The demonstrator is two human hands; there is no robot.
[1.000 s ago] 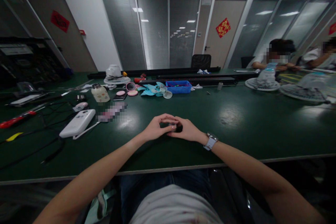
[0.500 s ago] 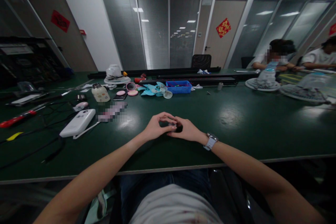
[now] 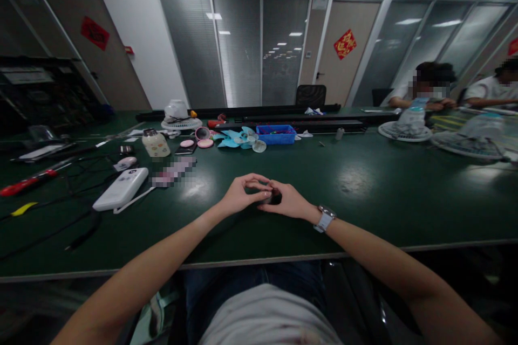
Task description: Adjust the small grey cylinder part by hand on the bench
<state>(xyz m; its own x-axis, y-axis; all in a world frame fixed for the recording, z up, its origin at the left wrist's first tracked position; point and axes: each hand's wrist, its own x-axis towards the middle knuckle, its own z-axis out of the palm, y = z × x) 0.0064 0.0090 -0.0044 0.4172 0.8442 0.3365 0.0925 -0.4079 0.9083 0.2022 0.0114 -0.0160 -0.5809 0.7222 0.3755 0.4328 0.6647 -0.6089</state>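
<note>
Both hands met at the middle of the dark green tabletop (image 3: 364,194), fingertips together around a small dark part (image 3: 274,199) that was mostly hidden between them. The left hand (image 3: 242,195) was curled, thumb and forefinger arched into a loop over the part, with its fingertips touching the part's near side. The right hand (image 3: 290,200), with a white wristwatch (image 3: 324,218) on its wrist, was closed narrowly on the part from the other side. What the part was could not be told; it sat low, at or just above the tabletop.

Against the pictures from a second and half a second before, very little had changed: the hands kept the same joined pose at the same spot, and only the left fingers had drawn slightly closer over the part. The view itself had shifted a touch.

To the left lay a white device (image 3: 120,189) with its cord, and a red-handled screwdriver (image 3: 24,184) well apart at the edge. Farther back stood a cream jar (image 3: 155,143), a blue fan blade (image 3: 237,137) and a blue tray (image 3: 275,134). Two other people sat at the far right end, with wire fan guards (image 3: 404,130) before them.
</note>
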